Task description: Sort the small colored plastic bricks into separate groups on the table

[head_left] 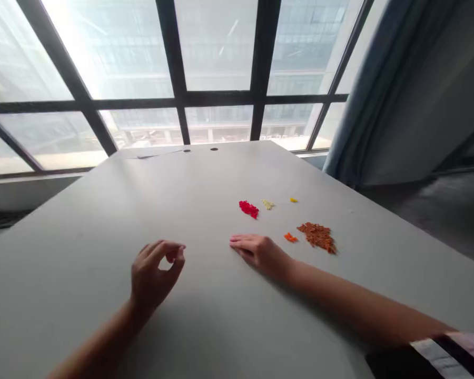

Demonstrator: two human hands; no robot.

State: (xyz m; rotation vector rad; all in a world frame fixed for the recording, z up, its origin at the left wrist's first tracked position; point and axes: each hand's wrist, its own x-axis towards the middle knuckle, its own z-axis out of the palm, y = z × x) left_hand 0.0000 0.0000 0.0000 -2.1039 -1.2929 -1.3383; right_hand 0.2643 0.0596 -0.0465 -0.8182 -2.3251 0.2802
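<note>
My left hand [154,268] is raised a little over the white table [114,221], its thumb and forefinger curled together in a pinch. Whatever sits between those fingertips, if anything, is too small to make out. Palm down, my right hand [263,252] rests on the tabletop with its fingers stretched out to the left. Just beyond it lies a pile of small red pieces [248,209]. Beside its wrist are a few orange pieces [290,237] and a larger pile of brown, crumb-like bits [319,237].
Farther back on the right lie a small pale yellow heap [267,204] and a tiny bright yellow one [293,200]. Two dark round spots [214,149] mark the table's far end, near a thin flat item [154,155]. Windows stand behind; a blue curtain [363,105] hangs at right.
</note>
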